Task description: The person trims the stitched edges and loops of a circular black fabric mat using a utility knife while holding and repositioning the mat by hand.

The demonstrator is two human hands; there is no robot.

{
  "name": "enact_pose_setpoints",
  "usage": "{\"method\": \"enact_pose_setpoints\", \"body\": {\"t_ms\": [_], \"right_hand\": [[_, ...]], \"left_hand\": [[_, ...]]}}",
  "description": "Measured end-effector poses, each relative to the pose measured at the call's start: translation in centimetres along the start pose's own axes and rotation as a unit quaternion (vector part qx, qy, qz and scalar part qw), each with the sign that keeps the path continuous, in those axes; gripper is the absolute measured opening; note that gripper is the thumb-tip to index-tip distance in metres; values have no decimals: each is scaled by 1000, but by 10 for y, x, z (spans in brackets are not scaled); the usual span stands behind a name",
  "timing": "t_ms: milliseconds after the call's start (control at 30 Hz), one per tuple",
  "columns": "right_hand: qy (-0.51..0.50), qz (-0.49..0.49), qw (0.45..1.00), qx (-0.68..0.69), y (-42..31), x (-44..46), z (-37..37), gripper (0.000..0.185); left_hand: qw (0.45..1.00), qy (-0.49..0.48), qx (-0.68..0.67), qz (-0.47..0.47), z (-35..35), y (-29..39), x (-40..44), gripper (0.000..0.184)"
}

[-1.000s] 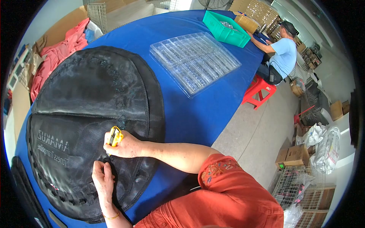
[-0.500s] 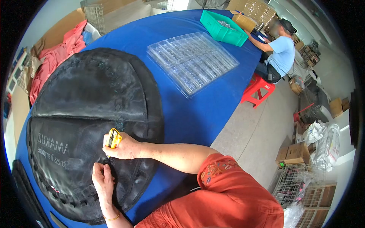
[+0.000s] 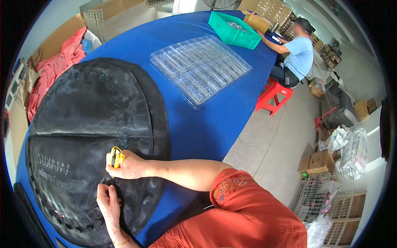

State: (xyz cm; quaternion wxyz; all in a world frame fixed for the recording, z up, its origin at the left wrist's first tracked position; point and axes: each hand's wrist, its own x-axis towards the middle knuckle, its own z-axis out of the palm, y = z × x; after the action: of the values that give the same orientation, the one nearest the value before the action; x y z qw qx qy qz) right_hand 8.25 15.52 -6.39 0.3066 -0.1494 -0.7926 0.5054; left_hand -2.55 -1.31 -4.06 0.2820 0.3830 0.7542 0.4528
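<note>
A round black trampoline mat (image 3: pixel 89 97) with "Fitness Trampoline" lettering in mirror image lies on the blue-covered table, a seam running across its middle. My right hand (image 3: pixel 131 165) is closed around a yellow and black utility knife (image 3: pixel 117 157), its handle upright above the mat's right part. The knife's tip is hidden under my fingers. Just below, my left hand (image 3: pixel 109 205) has its fingertips pinched on the black fabric at that same spot. Dark loops or tabs line the mat's lower left edge.
A clear plastic compartment tray (image 3: pixel 202 68) lies beyond the mat, and a green bin (image 3: pixel 233 31) stands past it. A co-worker in a light blue shirt (image 3: pixel 300 56) sits on a red stool (image 3: pixel 273 93) at the far table edge. Boxes (image 3: pixel 320 162) and wire cages (image 3: pixel 316 192) stand at right.
The whole view has shifted slightly, with the table and mat now further left. Both hands stay at nearly the same place on the mat, and the knife remains in my right hand.
</note>
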Motion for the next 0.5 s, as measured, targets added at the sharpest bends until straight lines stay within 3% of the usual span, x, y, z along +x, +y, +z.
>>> {"method": "enact_pose_setpoints", "body": {"t_ms": [500], "right_hand": [[-16, 2, 1000, -15, 1, 1, 1, 14]], "left_hand": [[1000, 4, 15, 17, -1, -1, 0, 24]]}}
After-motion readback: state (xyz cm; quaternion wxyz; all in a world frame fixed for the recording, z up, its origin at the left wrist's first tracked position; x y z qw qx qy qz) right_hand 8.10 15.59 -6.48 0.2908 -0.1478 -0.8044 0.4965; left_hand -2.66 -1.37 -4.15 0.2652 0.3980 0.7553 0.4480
